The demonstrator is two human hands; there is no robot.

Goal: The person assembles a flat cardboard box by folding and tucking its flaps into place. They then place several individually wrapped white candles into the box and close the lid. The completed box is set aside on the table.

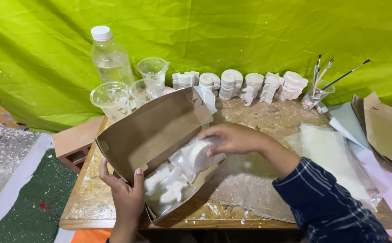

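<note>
**A:** Head view, item one?

**B:** Cardboard box (153, 135), brown, lid flap raised, lying tilted on the wooden table (268, 121). Left hand (124, 191) grips its near corner — fingers curled under, thumb over the edge.

**A:** Contents?

**B:** White plaster figures in clear plastic bags (169, 189), packed along the box's length.

**A:** Right hand?

**B:** Right hand (232, 137), fingers closed over a bagged plaster piece (198, 155) at the box's open side, the piece partly inside.

**A:** Remainder?

**B:** Row of white plaster casts (241, 84) at the table's back; clear bottle (110, 56); three plastic cups (112, 99); a cup of paintbrushes (317, 92) — far right; plastic sheets (335, 157).
</note>
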